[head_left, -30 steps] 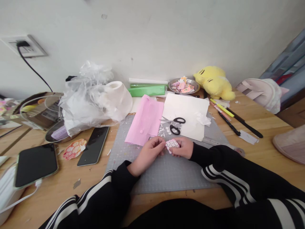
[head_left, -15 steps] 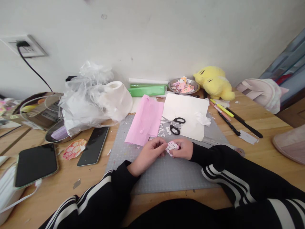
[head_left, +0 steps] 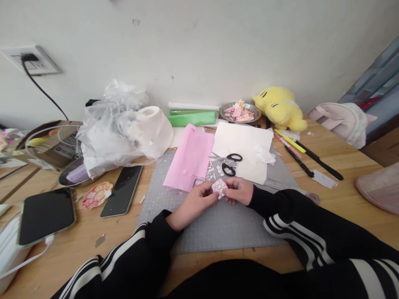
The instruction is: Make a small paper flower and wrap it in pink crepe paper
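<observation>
Between my two hands is a small pink-and-white paper cutout [head_left: 219,187] with black outlines like petals or scales. My left hand [head_left: 199,200] pinches its left edge, and my right hand [head_left: 239,190] grips its right side between thumb and fingers. Both hands are above the grey cutting mat [head_left: 215,232]. Just beyond them lie black-handled scissors [head_left: 229,169], spread apart, over cut paper scraps [head_left: 211,171]. A pink sheet [head_left: 188,155] lies to the left of the scissors and a cream sheet [head_left: 243,143] lies behind and to their right.
To the left are a dark phone [head_left: 123,191], a coloured flower cutout [head_left: 97,195], a tablet [head_left: 46,216] and a plastic bag [head_left: 106,133]. At the back stand a metal dish [head_left: 257,111] of cutouts and a yellow plush [head_left: 280,108]. Pens [head_left: 299,160] lie right.
The paper cutout has turned and shifted slightly left, so more of its patterned face shows. My right fingers have moved their hold along its right side.
</observation>
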{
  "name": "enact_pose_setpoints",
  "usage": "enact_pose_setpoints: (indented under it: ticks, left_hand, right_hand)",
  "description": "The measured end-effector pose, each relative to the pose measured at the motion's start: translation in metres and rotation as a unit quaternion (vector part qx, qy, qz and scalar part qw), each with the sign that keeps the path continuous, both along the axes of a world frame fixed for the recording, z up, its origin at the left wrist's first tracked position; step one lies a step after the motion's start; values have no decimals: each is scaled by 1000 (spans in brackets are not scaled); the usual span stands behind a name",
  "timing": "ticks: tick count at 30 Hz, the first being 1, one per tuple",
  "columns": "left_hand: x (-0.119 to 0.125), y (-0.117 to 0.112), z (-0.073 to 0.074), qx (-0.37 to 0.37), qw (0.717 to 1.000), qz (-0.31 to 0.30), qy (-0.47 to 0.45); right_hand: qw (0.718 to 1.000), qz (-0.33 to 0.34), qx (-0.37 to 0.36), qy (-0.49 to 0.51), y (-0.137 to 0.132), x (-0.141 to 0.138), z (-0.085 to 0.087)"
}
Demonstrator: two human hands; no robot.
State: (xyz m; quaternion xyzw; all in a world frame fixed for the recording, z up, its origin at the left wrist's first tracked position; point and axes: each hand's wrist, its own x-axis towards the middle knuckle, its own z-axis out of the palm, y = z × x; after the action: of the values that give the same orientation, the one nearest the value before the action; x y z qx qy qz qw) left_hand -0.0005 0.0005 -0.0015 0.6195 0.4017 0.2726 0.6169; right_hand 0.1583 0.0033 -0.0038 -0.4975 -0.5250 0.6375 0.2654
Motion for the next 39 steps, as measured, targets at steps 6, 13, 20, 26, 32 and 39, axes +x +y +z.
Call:
enact_pose_setpoints:
  ticks: [6,13,20,26,32,39]
  left_hand:
    - [1,-1,5,-21,999,42,-1]
    - [2,-1,7,-44,996,80,-23]
    - [2,-1,4,-34,996,77,-12]
    - [2,-1,4,-24,996,84,-16]
    - [0,0,7,-43,995,73,-45]
    - [-1,-1,6,-48,996,58,-51]
  right_hand:
    - [1000,5,3,-7,-2,0,1]
    - [1000,9,7,-10,-2,-1,1]
    - [1000,8,9,-5,-2,0,0]
    - [1000,0,6,3,-1,0,-2]
    - [1000,2,3,5,-1,0,-2]
    - [1000,14,13,3,-1,1,-2]
